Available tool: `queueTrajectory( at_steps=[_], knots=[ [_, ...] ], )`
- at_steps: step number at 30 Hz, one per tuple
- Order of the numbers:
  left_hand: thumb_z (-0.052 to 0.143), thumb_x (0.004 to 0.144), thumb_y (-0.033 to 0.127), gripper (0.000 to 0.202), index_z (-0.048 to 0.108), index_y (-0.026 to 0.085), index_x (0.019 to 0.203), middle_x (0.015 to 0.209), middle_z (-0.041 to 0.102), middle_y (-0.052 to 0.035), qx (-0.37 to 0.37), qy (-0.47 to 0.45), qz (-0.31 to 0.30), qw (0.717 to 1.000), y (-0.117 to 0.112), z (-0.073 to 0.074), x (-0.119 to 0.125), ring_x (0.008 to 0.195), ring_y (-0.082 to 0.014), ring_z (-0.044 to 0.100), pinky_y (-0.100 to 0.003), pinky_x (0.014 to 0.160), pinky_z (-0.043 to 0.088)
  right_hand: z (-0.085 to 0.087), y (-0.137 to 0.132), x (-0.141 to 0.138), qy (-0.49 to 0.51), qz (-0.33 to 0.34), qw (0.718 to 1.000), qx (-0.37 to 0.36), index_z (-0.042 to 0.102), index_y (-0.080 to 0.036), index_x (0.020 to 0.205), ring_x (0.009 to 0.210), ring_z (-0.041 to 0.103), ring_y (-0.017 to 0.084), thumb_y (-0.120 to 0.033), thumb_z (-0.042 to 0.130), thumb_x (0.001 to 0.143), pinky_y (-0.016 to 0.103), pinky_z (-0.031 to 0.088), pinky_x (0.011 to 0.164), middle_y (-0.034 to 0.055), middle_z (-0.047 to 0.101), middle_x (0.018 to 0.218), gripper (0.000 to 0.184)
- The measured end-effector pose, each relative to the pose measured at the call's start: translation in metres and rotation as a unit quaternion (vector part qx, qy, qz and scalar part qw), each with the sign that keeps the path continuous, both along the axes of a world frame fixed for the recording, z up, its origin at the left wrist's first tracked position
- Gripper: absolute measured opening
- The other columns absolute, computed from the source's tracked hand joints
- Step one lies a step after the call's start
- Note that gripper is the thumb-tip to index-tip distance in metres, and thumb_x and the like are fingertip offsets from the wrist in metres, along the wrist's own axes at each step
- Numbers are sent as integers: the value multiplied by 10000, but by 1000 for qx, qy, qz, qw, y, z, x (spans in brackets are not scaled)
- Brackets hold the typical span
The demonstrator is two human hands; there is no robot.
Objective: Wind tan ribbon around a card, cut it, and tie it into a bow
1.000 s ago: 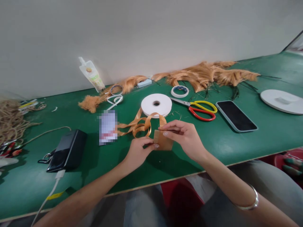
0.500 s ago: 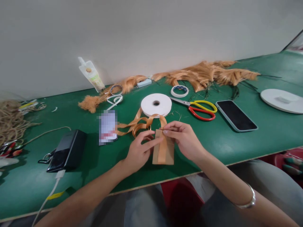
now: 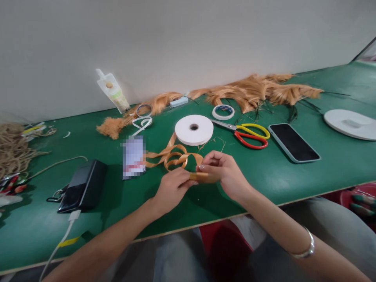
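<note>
Both my hands meet over the green table point(image 3: 264, 176) near its front edge. My left hand point(image 3: 172, 190) and my right hand point(image 3: 225, 172) pinch a small brown cardboard piece point(image 3: 202, 177), seen edge-on, with an orange ribbon point(image 3: 172, 156) wound onto it. The loose ribbon loops away to the left behind my hands, toward a blurred card point(image 3: 133, 156). A white tape roll point(image 3: 194, 129) lies just beyond the ribbon.
Yellow and red scissors point(image 3: 249, 136), a phone point(image 3: 293, 141) and a white plate point(image 3: 349, 124) lie to the right. A small tape ring point(image 3: 223, 112) and orange fibre bundles point(image 3: 258, 92) lie by the wall. A black power bank point(image 3: 84, 186) with cable sits at left.
The cardboard piece has been turned from face-on to edge-on between my hands. My hands stayed in the same spot, and the ribbon loops shifted slightly.
</note>
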State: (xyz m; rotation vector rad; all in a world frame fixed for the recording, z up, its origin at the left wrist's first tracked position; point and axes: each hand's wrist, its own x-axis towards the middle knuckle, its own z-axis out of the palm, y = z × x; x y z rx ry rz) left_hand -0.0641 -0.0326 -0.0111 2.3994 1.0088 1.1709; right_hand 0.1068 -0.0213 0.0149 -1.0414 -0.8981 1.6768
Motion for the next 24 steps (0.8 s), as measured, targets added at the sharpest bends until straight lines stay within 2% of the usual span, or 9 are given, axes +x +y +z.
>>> queueTrajectory(
  at_steps=[5,10,15,19,22,24],
  knots=[
    [565,827,216,203,647,127,664,630,662,-30,-92,-2,-1,996,-4,3,2,577,-111,610,-194,567,476,10,3,7,5,-3,1000,19,535,-168,648,595,625,92,-217,784,568,198,445,570,-34,652,604,266],
    [559,811,251,296,554,130,541,512,538,16,-176,27,-7,984,-9,8,4,461,-68,464,-169,458,359,17,4,14,-3,43,999,15,538,-161,654,635,649,99,-226,795,558,193,459,592,-4,695,653,282],
    [563,775,264,328,475,135,486,475,425,43,-262,24,4,965,-8,10,6,462,-57,373,-175,460,302,14,5,12,-47,17,997,60,539,-172,652,644,661,120,-244,783,575,238,488,644,-5,693,641,266],
    [557,745,270,258,508,140,529,502,460,31,-340,33,24,940,-6,7,8,498,-80,407,-193,484,327,11,4,11,-101,5,988,118,537,-180,685,694,672,142,-235,745,622,260,493,669,-7,688,670,224],
    [587,713,280,159,532,153,636,556,517,30,-402,-8,40,915,-5,5,9,530,-97,472,-201,507,376,11,3,9,-152,-12,977,149,521,-180,682,677,665,143,-223,706,658,253,486,637,-13,663,645,191],
    [633,677,289,166,534,166,727,553,515,50,-443,-50,44,894,-4,4,9,514,-99,490,-203,502,391,10,2,9,-189,-27,967,169,510,-181,681,649,655,134,-202,678,678,238,479,602,-15,655,639,169]
  ],
)
